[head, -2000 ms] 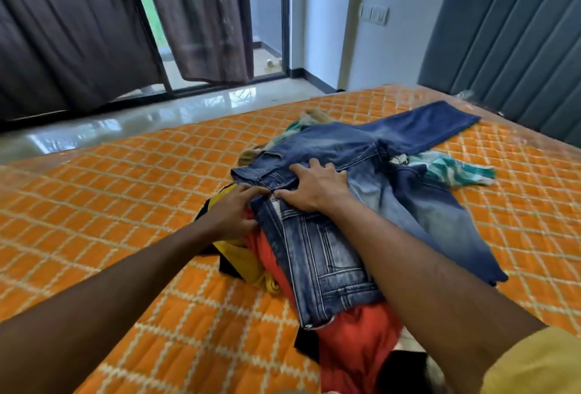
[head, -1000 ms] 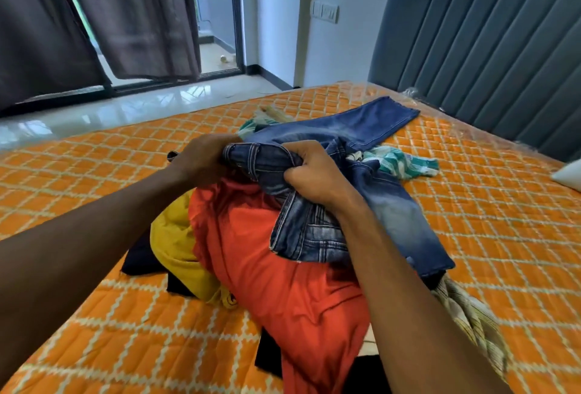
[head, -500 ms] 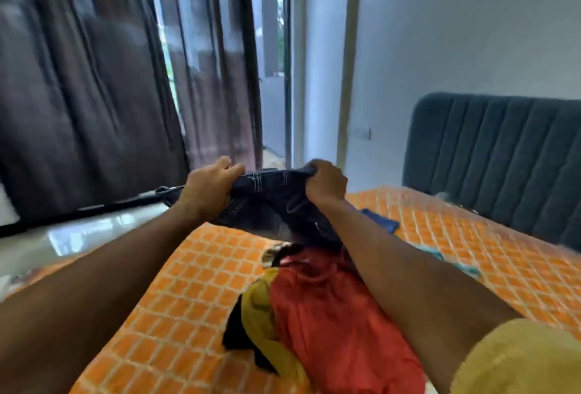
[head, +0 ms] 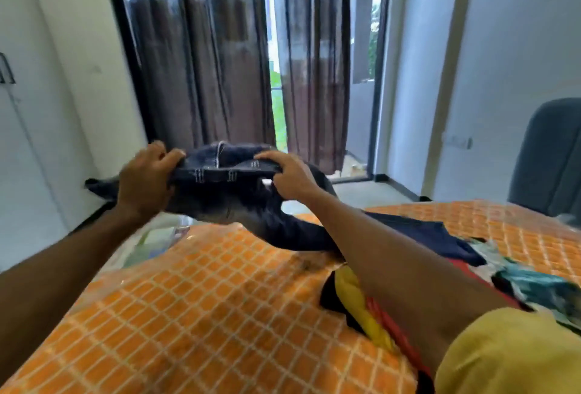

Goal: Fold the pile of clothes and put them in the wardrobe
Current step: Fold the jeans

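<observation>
Lifted higher than half a second ago, the jeans [head: 239, 205] now hang in the air above the mattress's far edge. One leg trails down to the pile of clothes [head: 374, 315] along the right edge. Open quilt shows across the left and near parts of the orange mattress [head: 204, 324], and dark curtains [head: 204, 63] hang beyond its far edge. With both arms outstretched, the left hand [head: 143, 181] and right hand [head: 290, 178] each grip the waistband, fingers curled over it.
</observation>
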